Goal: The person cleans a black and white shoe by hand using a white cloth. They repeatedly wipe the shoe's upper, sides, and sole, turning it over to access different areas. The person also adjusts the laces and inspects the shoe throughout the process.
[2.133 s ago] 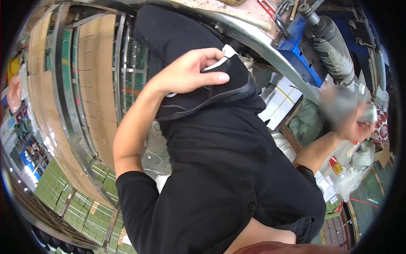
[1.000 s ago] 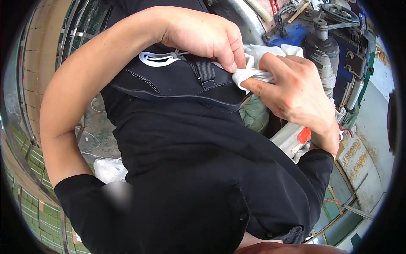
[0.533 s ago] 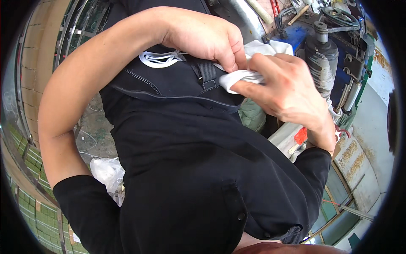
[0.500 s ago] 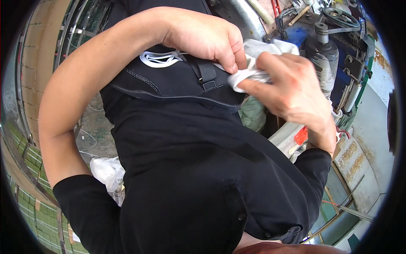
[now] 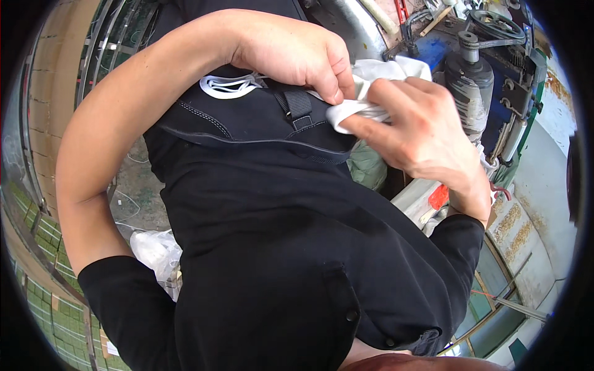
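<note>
Close in front of my body, both hands work at a bunched piece of white cloth (image 5: 396, 68). My left hand (image 5: 303, 55) is closed, thumb and fingers pinching the cloth's left edge. From the right, my right hand (image 5: 421, 123) is closed round a folded part of it, thumb below and bent fingers above. Against my waist lies a black fabric bag (image 5: 260, 117) with pale stitching and a curved zip-like edge. A black webbing strap with a buckle (image 5: 298, 105) crosses it just below my left hand. A white ring with thin cords (image 5: 232, 86) lies beneath my left wrist.
A machine with a belt wheel and dark motor (image 5: 470, 74) stands at the far right, near tools on a bench. Metal racks (image 5: 102, 62) and stacked cartons line the left. A clear plastic bag (image 5: 158, 253) lies on the floor, and a pale green bundle (image 5: 369, 164) sits below my right hand.
Both hands and the white cloth have shifted slightly to the left. My grip on the cloth looks the same.
</note>
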{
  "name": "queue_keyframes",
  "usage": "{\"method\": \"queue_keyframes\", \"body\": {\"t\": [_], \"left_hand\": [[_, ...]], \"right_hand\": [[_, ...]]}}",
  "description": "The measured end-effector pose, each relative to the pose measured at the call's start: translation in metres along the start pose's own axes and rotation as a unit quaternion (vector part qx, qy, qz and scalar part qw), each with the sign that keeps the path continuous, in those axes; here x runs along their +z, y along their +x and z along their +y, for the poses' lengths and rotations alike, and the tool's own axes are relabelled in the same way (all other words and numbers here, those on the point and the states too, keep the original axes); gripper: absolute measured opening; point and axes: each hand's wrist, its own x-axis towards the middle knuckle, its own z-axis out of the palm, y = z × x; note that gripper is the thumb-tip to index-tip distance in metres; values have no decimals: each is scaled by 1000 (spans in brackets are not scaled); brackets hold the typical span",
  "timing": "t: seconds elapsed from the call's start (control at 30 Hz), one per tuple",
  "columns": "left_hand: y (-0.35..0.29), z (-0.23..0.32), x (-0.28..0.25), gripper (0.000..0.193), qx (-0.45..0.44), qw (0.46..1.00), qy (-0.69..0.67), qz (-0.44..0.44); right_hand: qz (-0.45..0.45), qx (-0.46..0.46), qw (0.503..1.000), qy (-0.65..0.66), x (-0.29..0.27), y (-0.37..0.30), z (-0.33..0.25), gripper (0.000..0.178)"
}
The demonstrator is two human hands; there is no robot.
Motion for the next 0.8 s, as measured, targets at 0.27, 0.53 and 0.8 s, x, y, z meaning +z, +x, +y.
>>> {"method": "queue_keyframes", "body": {"t": [0.27, 0.53, 0.8], "left_hand": [[-1, -2, -6, 29, -5, 999, 21, 34], [4, -2, -9, 30, 11, 1000, 9, 2], [7, 6, -5, 31, -24, 995, 90, 31]], "right_hand": [[118, 18, 992, 42, -4, -14, 30, 41], [52, -4, 996, 68, 15, -12, 23, 39], [21, 6, 997, 69, 21, -10, 28, 30]]}}
